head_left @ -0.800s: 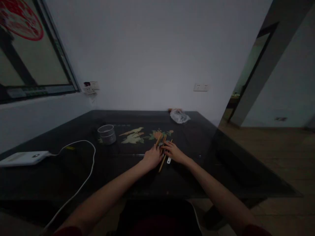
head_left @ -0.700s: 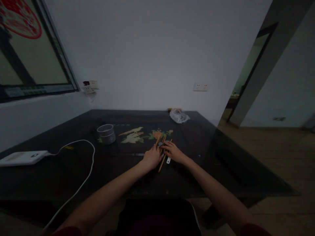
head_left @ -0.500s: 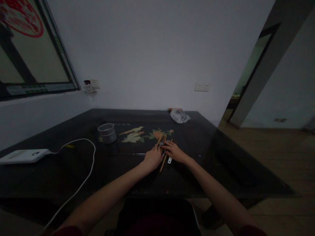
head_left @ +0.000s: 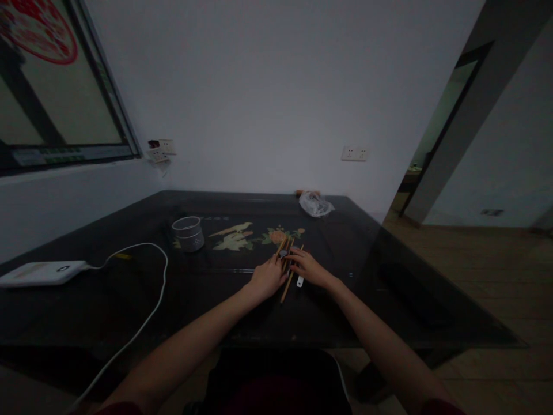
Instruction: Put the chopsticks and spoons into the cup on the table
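Observation:
Several wooden chopsticks (head_left: 287,289) lie in a loose, slanting bunch on the dark table in the head view. Among them are metal spoon heads (head_left: 283,253) and a white handle with a hole (head_left: 299,282). From the left, my left hand (head_left: 268,276) is closed round part of the bunch, its fingertips partly hidden. My right hand (head_left: 307,267) rests over the bunch from the right, its fingers stretched out and apart, touching the chopsticks and spoons. What lies beneath its fingers is hard to make out.
A grey perforated utensil holder (head_left: 189,235) stands at the back left. A white power bank (head_left: 41,274) with a white cable (head_left: 163,282) lies on the left. A crumpled plastic bag (head_left: 316,204) sits near the wall. A dark long object (head_left: 415,294) lies on the right.
Both hands stay at the bunch with only slight finger movement. The white handle and the chopsticks have shifted very slightly to the right.

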A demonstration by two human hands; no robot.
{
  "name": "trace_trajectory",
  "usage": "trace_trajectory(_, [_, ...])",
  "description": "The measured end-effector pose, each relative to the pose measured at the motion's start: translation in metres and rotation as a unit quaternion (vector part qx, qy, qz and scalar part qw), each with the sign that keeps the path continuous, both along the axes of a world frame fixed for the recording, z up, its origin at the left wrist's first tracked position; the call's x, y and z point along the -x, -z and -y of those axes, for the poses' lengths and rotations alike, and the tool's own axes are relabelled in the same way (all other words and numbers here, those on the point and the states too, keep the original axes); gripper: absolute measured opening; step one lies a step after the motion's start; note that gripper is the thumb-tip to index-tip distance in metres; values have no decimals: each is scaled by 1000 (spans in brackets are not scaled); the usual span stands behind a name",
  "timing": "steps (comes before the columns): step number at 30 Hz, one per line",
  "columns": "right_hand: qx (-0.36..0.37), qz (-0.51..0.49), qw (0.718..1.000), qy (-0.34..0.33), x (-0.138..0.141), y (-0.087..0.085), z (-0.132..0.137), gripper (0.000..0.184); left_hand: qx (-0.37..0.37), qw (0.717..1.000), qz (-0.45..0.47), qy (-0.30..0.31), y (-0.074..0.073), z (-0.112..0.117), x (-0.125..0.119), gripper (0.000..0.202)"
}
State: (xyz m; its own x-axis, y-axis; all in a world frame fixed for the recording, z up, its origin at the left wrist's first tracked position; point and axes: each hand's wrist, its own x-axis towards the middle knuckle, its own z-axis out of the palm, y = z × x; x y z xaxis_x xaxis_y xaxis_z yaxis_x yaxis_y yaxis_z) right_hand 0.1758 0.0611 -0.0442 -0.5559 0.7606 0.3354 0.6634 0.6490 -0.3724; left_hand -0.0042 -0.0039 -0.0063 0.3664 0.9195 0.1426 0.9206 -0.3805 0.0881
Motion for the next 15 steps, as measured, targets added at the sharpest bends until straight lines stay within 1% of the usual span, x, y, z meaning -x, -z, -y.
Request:
trace_trajectory(7, [1, -47, 999, 21, 3, -8, -1, 28, -7, 1000, 4, -10, -1, -5, 5, 48])
trace_trajectory(11, [-1, -71, 997, 21, 3, -10, -3, 26, 1, 1000, 4, -6, -8, -6, 10, 44])
trace_trajectory(15, [-6, -89, 995, 35, 2, -13, -3, 25, -13, 1000, 27, 1, -18, -5, 15, 36])
